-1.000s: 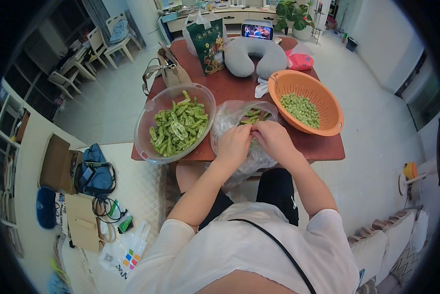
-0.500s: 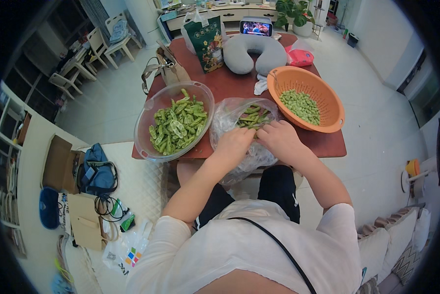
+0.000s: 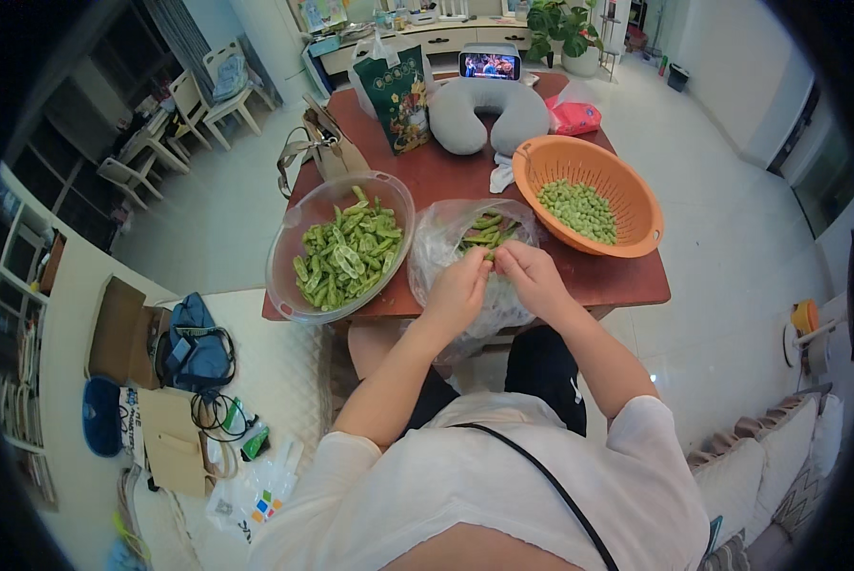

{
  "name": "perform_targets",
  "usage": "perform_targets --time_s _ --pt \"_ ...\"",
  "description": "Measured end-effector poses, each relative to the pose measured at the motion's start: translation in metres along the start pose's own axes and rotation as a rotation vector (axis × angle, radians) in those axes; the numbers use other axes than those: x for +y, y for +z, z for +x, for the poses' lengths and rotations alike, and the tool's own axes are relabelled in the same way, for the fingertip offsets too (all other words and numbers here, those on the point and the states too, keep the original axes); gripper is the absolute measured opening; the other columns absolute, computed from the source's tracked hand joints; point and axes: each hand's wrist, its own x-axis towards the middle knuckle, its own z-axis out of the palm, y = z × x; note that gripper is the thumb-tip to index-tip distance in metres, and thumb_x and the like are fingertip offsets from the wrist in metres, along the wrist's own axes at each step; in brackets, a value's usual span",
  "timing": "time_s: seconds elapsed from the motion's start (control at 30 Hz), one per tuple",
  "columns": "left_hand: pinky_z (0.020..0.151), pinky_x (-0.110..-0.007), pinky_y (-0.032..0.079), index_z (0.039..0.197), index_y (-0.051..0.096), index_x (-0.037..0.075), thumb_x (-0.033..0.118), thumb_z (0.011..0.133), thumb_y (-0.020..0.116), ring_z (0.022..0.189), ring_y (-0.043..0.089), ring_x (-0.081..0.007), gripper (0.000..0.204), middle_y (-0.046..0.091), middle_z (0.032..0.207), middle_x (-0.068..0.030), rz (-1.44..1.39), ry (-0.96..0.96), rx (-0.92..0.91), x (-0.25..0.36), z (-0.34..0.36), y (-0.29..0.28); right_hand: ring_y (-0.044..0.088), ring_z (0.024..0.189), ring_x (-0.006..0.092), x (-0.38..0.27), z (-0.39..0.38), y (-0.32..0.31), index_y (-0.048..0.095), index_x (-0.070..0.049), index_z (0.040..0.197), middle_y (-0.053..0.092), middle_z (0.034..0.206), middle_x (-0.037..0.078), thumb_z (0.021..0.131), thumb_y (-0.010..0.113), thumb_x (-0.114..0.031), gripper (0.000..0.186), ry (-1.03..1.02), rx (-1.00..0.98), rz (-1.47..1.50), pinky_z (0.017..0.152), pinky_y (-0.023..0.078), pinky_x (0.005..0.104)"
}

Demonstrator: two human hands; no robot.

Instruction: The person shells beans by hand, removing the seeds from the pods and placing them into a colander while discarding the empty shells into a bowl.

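My left hand (image 3: pixel 459 285) and my right hand (image 3: pixel 536 276) meet above the near side of a clear plastic bag (image 3: pixel 434 238). Their fingertips pinch a green bean pod (image 3: pixel 490 255) between them, mostly covered by the fingers. More whole pods (image 3: pixel 489 229) lie inside the bag's mouth, just beyond my hands. To the left stands a clear plastic basin (image 3: pixel 288 249) heaped with green pods (image 3: pixel 346 252), several split open. On the right, an orange colander (image 3: pixel 627 195) holds loose shelled green beans (image 3: pixel 579 211).
A grey neck pillow (image 3: pixel 487 105) sits at the table's far side, with a lit phone (image 3: pixel 490 66) behind it. Nearby are a green bag (image 3: pixel 400 100), a beige handbag (image 3: pixel 337 152), a pink packet (image 3: pixel 574 118) and a white tissue (image 3: pixel 502 175). The red-brown table (image 3: pixel 627 285) ends close to my knees.
Both hands have tilted upward, with their fingertips pinched together over the bag and a bit of green pod showing between them. The whole view has shifted slightly.
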Motion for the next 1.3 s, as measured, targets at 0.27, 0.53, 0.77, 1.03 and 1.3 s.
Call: perform_targets --time_s 0.27,0.53,0.77,1.03,1.3 --pt "0.060 -0.033 0.043 0.102 0.042 0.001 0.014 0.094 0.040 0.065 0.055 -0.0213 0.016 0.054 0.072 -0.0117 -0.378 -0.138 -0.024 -0.020 -0.010 0.014 0.056 0.069 0.0312 0.002 -0.003 0.005 0.055 -0.002 0.081 0.056 0.074 0.014 0.078 0.060 -0.009 0.009 -0.201 0.160 -0.262 0.061 0.045 0.0355" --pt "0.052 -0.019 0.037 0.096 0.046 0.008 0.020 0.097 0.034 0.058 0.040 -0.0048 0.017 0.046 0.070 0.0019 -0.895 -0.462 0.070 -0.018 -0.007 0.020 0.055 0.074 0.0305 0.000 -0.018 0.012 0.055 -0.003 0.081 0.056 0.075 0.011 0.075 0.061 -0.006 0.009 -0.327 0.094 -0.377 0.065 0.044 0.0383" --pt "0.054 -0.021 0.037 0.100 0.048 0.008 0.023 0.096 0.040 0.058 0.039 -0.0075 0.018 0.042 0.069 0.0021 -1.250 -0.478 0.014 -0.032 -0.009 0.008 0.055 0.073 0.0297 -0.002 -0.020 0.008 0.057 -0.002 0.079 0.056 0.075 0.011 0.072 0.064 -0.004 0.010 -0.346 0.110 -0.322 0.063 0.044 0.0362" --pt "0.058 -0.023 0.042 0.095 0.050 0.005 0.019 0.093 0.048 0.062 0.046 -0.0074 0.014 0.050 0.075 0.0005 -1.192 -0.478 -0.014 -0.038 -0.014 0.009 0.057 0.078 0.0214 -0.048 0.043 0.030 0.059 0.000 0.087 0.059 0.086 0.009 0.071 0.066 -0.001 0.018 -0.500 0.219 -0.114 0.070 0.047 0.0317" --pt "0.063 -0.023 0.044 0.098 0.052 0.006 0.017 0.094 0.044 0.066 0.047 -0.0070 0.014 0.052 0.078 0.0001 -1.171 -0.493 -0.017 -0.031 -0.019 0.005 0.057 0.077 0.0171 -0.045 0.087 0.057 0.057 -0.001 0.099 0.060 0.085 0.009 0.077 0.064 -0.011 0.025 -0.368 -0.060 -0.140 0.069 0.046 0.0297"
